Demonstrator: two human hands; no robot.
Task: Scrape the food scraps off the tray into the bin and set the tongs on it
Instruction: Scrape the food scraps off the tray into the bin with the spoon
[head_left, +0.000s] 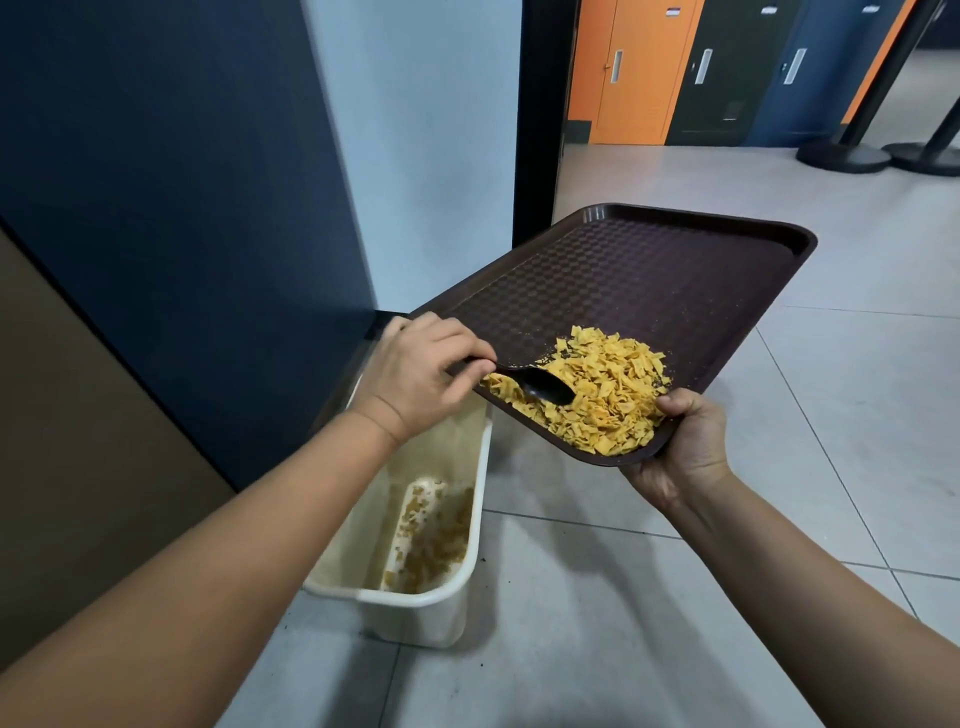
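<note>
Two hands: left fingers (467, 371) pinch black utensil (545, 387), seemingly spoon-shaped, amid scraps (602, 395).

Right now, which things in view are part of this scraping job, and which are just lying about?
In the job:
- tray, held by the right hand
- yellow food scraps
- black utensil, held by the left hand
- white bin

Just about:
- stanchion bases
- orange locker

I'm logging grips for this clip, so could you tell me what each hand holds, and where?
Left hand pinches the black utensil's handle end; right hand grips the brown tray's near corner.
</note>
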